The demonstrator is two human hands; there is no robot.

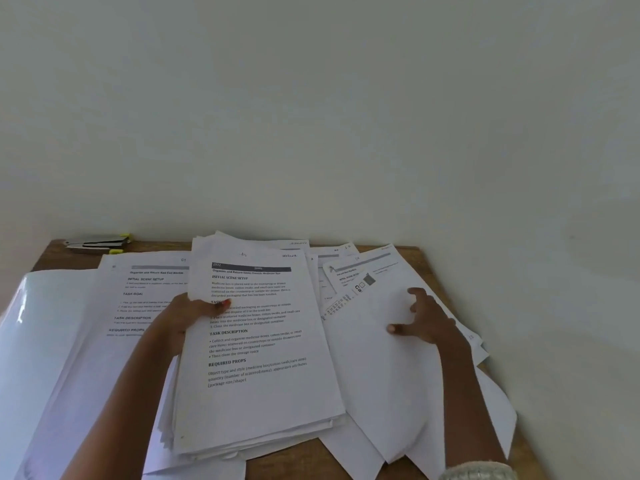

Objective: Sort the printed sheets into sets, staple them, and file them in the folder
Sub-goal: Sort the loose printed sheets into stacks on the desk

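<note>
A thick stack of printed sheets (258, 355) sits in the middle of the wooden table (408, 252). My left hand (188, 315) grips the stack's left edge, thumb on the top page. My right hand (427, 318) rests with spread fingers on loose blank-side sheets (388, 375) at the right. More printed sheets (145, 299) lie to the left, partly under my left arm. A white glossy folder (38, 327) lies open at the far left. A silver stapler (98, 243) sits at the table's back left corner.
A plain pale wall rises directly behind the table and along its right side. Several sheets (360, 271) fan out at the back right, and some paper corners overhang the front edge. A pale bracelet (479, 472) is on my right wrist.
</note>
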